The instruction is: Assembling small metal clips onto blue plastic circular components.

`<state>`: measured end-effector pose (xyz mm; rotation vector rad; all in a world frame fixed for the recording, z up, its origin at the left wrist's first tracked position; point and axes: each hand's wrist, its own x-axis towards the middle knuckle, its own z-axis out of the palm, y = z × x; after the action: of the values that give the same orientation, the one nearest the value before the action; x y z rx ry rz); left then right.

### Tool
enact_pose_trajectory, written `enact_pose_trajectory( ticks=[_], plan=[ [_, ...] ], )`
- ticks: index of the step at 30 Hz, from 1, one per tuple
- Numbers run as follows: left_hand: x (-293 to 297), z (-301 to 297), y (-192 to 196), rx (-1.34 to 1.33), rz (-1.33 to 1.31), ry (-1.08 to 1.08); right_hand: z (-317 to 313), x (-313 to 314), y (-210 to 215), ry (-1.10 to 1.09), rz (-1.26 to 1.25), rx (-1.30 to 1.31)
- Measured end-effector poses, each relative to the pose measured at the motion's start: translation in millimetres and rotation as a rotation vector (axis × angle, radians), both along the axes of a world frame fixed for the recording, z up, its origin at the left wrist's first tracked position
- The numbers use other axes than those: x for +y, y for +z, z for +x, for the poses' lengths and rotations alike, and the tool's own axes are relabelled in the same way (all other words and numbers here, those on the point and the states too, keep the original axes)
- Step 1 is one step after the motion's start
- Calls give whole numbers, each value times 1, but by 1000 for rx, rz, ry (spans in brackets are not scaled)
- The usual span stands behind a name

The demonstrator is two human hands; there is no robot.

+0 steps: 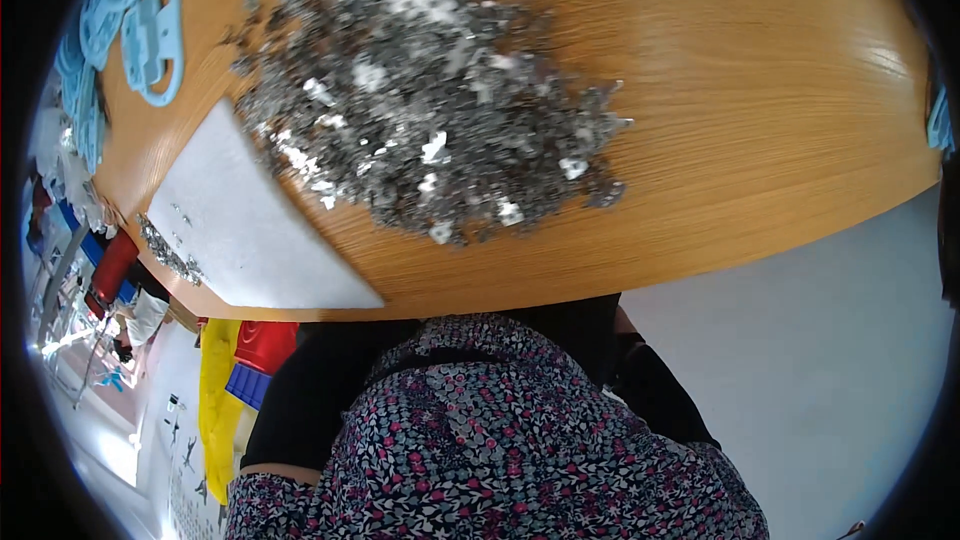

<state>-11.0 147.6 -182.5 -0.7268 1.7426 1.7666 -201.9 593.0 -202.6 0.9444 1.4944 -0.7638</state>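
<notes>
Neither of my hands shows; the table's near edge and my clothing hide the space where my arms lead. What look like my black-covered forearms (290, 410) reach down beside my floral top (480, 440) toward the table edge. On the wooden table (740, 130) in front of me lies a big loose heap of small silvery metal pieces (430, 100), slightly blurred. Left of the heap, a white flat sheet (250, 220) rests at the table's edge. A smaller cluster of metal pieces (170, 250) lies along its left side.
Light blue plastic parts (155, 40) with loop shapes are piled at the far left. Another blue part (940, 120) shows at the right rim. Below the table on the left are a yellow item (217, 400), a red container (265, 345) and a blue bin (247, 385).
</notes>
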Motion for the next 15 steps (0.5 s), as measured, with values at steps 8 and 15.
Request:
enact_pose_trajectory(
  ticks=[8,15],
  plan=[
    [28,51,5,-81,125,-2,60,-32,26,-109,61,-29],
    [48,83,6,-113,204,13,80,-58,25,-187,86,-13]
  ],
)
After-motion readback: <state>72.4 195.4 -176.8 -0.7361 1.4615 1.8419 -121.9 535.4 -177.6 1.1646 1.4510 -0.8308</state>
